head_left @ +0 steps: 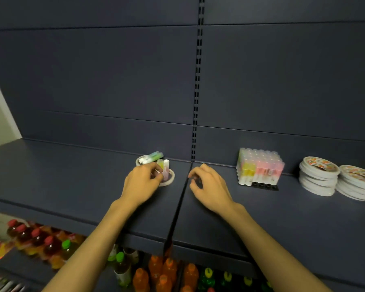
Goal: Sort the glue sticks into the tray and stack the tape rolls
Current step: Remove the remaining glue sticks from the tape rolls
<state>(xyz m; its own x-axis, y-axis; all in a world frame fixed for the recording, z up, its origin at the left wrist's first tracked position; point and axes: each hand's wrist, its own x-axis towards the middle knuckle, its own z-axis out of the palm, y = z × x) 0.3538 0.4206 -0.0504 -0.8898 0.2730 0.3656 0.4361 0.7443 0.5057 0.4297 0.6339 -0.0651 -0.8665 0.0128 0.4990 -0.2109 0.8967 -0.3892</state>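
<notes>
On a dark blue shelf [72, 178], the left hand [141, 182] reaches to a small cluster of glue sticks [163, 168] near the back panel, its fingers curled around one or two of the upright pastel sticks. These stand on a tape roll [170, 180] lying flat. Just behind it lies another tape roll [140, 160], with a green-and-white glue stick [151, 157] resting across its top.

The right hand [209, 185] hovers just right of the seam between the two shelf boards, fingers loosely curled with the tips drawn together; whether it pinches something small cannot be told.

Further right, a black tray [264, 186] holds a tight block of upright glue sticks [259, 165] in yellow and pink, capped in translucent white. Beyond it, well apart from the hands, two stacks of white tape rolls [318, 175] stand side by side, touching.

Below the shelf, rows of drink bottles [162, 272] show red, orange and green.
</notes>
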